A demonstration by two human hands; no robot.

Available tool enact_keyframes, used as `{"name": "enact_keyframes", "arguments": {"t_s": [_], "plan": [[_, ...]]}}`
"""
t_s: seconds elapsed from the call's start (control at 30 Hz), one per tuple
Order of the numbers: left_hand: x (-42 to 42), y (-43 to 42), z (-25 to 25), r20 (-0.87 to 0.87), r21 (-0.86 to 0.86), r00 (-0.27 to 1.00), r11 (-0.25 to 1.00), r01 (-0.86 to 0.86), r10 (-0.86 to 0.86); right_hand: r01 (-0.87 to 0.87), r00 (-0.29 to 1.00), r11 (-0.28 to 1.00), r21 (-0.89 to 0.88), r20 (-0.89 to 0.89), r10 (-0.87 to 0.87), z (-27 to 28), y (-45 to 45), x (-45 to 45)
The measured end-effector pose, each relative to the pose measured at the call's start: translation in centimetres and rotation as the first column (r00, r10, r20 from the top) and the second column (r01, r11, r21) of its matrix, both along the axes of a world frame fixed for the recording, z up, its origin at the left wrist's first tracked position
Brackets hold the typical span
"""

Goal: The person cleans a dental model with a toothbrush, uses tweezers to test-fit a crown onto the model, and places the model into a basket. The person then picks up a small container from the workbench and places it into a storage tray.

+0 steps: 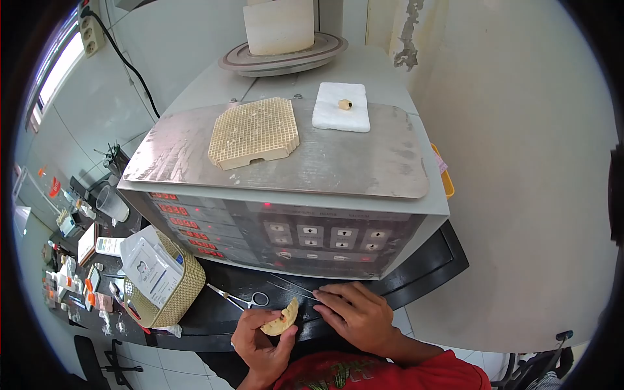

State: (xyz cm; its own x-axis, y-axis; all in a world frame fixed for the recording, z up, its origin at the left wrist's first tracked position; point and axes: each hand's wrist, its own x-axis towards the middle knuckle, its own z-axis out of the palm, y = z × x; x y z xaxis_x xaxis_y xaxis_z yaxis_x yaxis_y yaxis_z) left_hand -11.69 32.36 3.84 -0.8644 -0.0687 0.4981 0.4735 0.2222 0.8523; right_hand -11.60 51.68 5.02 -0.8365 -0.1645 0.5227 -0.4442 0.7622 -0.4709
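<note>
My left hand [265, 344] is closed around a yellowish dental cast [283, 317], curved like a tooth arch, just over the front edge of the black table. To its right, my right hand [354, 315] has its fingertips on the end of thin metal tweezers [290, 286], whose two prongs point left over the tabletop. Scissor-like forceps [239, 299] with ring handles lie beside the cast. Up on the furnace's metal top, a small tooth-coloured crown [345, 104] with a dark opening rests on a white pad [331, 120].
A dental furnace [299, 224] with red displays stands before me. On it sit a honeycomb firing tray [255, 130] and a round plate [283, 62] bearing a pale block [281, 27]. Left are a woven basket [185, 286] of papers and a cluttered black table [133, 333].
</note>
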Motion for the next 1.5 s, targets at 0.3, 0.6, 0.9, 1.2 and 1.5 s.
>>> {"name": "enact_keyframes", "arguments": {"t_s": [0.3, 0.6, 0.9, 1.2, 1.5], "plan": [[-0.3, 0.2, 0.1, -0.024, -0.005, 1.000, 1.000, -0.004, 0.004, -0.065, 0.934, 0.970, -0.233, -0.356, -0.023, -1.3, 0.4, 0.0], [-0.2, -0.4, 0.6, -0.056, -0.120, 0.998, 0.992, 0.031, -0.038, -0.214, 0.840, 0.950, -0.227, -0.540, 0.060, -3.8, 1.2, 0.7], [-0.5, -0.8, 1.8, -0.116, -0.140, 0.982, 0.981, 0.134, -0.150, -0.084, 0.888, 0.985, -0.153, -0.460, 0.004, -3.0, 0.5, 0.9], [-0.9, -1.0, 1.7, -0.148, -0.045, 0.948, 0.960, 0.278, -0.281, 0.143, 0.877, 0.989, -0.048, -0.458, -0.149, -2.9, -0.6, 0.7], [-1.6, -1.8, 1.7, -0.164, -0.058, 0.878, 0.893, 0.447, -0.450, 0.213, 0.854, 0.974, -0.075, -0.471, -0.223, -3.1, -1.0, 0.3]]}}
